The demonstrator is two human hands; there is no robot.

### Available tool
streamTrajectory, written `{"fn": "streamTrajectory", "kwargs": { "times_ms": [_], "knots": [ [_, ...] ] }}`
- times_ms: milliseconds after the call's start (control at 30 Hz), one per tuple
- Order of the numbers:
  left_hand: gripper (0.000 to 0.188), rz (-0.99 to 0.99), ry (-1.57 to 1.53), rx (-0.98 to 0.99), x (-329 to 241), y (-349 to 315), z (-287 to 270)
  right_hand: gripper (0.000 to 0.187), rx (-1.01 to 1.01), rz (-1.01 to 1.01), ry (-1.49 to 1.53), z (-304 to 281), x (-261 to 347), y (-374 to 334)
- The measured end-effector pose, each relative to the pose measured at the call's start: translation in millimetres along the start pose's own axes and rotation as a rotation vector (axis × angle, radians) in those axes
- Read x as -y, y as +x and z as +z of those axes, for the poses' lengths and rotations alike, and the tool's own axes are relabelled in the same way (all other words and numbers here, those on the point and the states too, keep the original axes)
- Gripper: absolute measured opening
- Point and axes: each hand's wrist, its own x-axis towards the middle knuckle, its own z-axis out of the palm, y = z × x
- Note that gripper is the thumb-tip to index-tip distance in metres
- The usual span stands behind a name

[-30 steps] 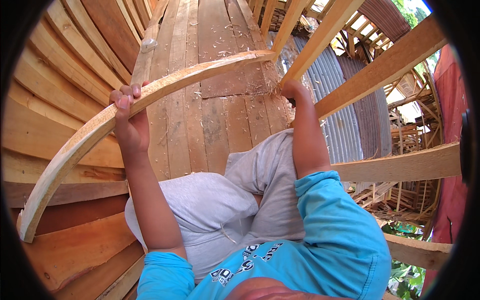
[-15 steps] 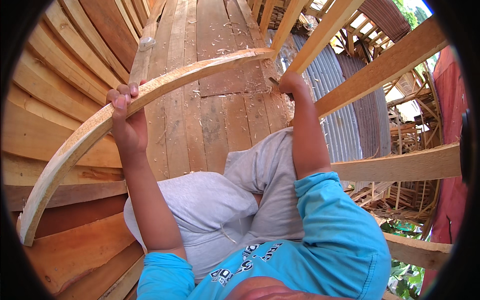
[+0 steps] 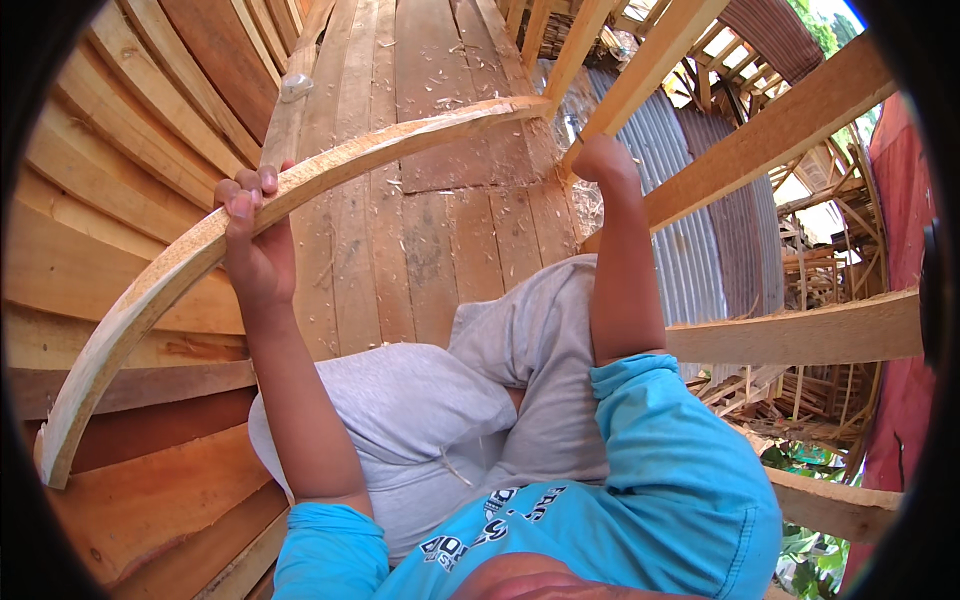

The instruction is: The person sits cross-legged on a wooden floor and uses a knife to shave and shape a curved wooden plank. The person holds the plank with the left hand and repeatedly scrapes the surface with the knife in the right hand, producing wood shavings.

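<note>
A long curved wooden strip (image 3: pixel 400 135) arches from the lower left up to the upright posts at the upper right. My left hand (image 3: pixel 258 250) is closed around it left of the middle, with fingers over the far side and thumb on the near face. Its far end rests against or beside a wooden post (image 3: pixel 575 75); I cannot tell if they touch. My right hand (image 3: pixel 607 160) is curled beside another slanting post (image 3: pixel 645 75), near the strip's far end. The back of the wrist hides its fingers and whatever they hold.
Curved planks (image 3: pixel 120 215) form a wall on the left. Wood shavings are scattered over the plank floor (image 3: pixel 350 240). A small clear container (image 3: pixel 295 87) stands at its left edge. Beams (image 3: pixel 800 332) and corrugated metal sheets (image 3: pixel 690 210) lie to the right.
My right hand has shifted a little to the right. A dark, narrow tip that stuck out from it on the left no longer shows. The left hand and strip have stayed put.
</note>
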Motion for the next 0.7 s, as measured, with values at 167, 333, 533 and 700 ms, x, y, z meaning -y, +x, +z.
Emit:
{"fn": "streamTrajectory", "kwargs": {
  "times_ms": [167, 333, 533, 700],
  "knots": [
    [0.020, 0.005, -0.002, 0.005, -2.0, 2.2, 1.4, 0.031, -0.221, -0.195, 0.395, -58.8, 47.9, -47.0],
    [0.019, 0.003, 0.011, 0.002, -1.9, 2.4, 5.6, 0.030, -0.119, -0.340, 0.766, -17.5, 98.6, -49.9],
    [0.019, 0.002, -0.009, 0.011, 0.0, 3.2, 2.1, 0.032, -0.087, -0.451, 0.979, 18.9, 106.3, -30.7],
    [0.021, 0.005, -0.007, 0.000, -1.4, 0.7, 2.8, 0.031, -0.045, -0.487, 0.980, 21.3, 100.4, -28.8]
  ]
}}
